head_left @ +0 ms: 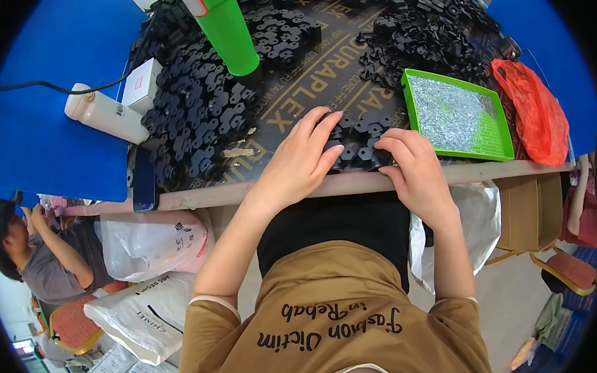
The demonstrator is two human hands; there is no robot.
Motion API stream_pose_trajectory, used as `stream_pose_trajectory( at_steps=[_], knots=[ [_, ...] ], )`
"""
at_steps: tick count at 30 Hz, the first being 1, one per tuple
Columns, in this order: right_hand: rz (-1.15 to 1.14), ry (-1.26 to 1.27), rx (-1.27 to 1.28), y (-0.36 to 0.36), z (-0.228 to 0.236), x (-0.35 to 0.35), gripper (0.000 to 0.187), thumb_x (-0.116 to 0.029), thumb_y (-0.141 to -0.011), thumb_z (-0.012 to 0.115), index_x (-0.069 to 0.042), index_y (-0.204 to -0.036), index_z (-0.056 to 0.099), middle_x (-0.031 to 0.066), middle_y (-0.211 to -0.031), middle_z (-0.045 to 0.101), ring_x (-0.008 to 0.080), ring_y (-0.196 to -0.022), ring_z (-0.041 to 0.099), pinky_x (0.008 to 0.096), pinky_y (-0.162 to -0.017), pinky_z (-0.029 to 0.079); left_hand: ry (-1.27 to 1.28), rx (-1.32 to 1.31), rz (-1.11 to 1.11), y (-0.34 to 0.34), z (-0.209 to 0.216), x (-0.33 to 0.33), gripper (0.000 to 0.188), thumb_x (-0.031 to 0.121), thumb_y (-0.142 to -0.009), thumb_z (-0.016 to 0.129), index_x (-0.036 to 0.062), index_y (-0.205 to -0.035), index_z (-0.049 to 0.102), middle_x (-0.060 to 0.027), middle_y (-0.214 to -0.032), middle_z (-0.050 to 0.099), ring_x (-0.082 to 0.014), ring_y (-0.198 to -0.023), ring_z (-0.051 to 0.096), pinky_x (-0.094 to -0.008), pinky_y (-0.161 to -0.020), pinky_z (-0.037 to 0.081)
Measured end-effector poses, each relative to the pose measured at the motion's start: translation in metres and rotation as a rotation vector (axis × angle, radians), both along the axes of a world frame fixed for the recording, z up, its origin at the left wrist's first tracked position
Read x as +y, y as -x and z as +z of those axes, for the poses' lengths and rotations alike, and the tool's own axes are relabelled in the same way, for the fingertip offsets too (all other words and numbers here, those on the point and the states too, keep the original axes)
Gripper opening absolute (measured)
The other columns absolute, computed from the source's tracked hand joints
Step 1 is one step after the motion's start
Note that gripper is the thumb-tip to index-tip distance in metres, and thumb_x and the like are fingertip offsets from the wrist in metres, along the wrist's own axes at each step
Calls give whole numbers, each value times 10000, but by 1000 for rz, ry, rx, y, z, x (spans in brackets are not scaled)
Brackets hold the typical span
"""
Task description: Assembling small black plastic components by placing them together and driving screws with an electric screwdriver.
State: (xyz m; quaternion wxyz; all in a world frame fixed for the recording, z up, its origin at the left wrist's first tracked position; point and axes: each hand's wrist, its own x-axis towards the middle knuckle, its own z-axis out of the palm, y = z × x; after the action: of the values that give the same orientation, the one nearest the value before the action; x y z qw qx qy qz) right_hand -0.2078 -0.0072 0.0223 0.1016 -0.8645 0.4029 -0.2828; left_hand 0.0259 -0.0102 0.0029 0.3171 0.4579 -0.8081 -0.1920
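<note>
My left hand lies flat, fingers together, on a small cluster of black plastic parts near the front edge of the dark worktable. From the right, my right hand curls over the same cluster, its fingertips pressing on the parts. Both hands touch these pieces; whether either grips one is hidden by the fingers. A green tray of small silvery metal bits sits just right of my right hand.
Large heaps of black parts cover the left and far right of the table. A green bottle, a white bottle, a small white box, a red bag. White sacks and another person lower left.
</note>
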Motion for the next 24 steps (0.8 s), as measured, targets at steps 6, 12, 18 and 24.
stream_pose_trajectory(
  at_steps=[6,12,18,24],
  knots=[
    [-38,109,-117,18,15,-11,304,-16,-731,691,-51,-1019,600,127,-1068,586,339,-1029,556,414,-872,445,163,-80,53,9,16,3,405,156,-928,565,57,-1316,502,-181,-1344,451,-353,-1202,498,-414,-997,421],
    [-309,44,-10,63,6,-66,168,-22,-832,596,-4,-995,629,183,-976,610,373,-956,578,429,-833,459,283,-176,-192,81,49,-55,86,66,-817,626,33,-887,663,-107,-936,621,-316,-937,583,-393,-813,496],
    [-329,-52,-49,65,-19,-84,158,-37,-826,597,19,-969,632,187,-947,615,379,-911,591,427,-805,470,259,-459,-133,153,32,-110,107,100,-740,658,36,-808,710,-138,-882,661,-312,-911,616,-408,-778,518],
    [-384,-101,-138,62,-18,-82,146,-26,-819,593,21,-951,632,191,-895,622,386,-863,605,428,-777,475,257,-559,-133,158,30,-115,125,138,-714,684,53,-793,731,-133,-860,695,-279,-855,638,-392,-772,508]
  ],
)
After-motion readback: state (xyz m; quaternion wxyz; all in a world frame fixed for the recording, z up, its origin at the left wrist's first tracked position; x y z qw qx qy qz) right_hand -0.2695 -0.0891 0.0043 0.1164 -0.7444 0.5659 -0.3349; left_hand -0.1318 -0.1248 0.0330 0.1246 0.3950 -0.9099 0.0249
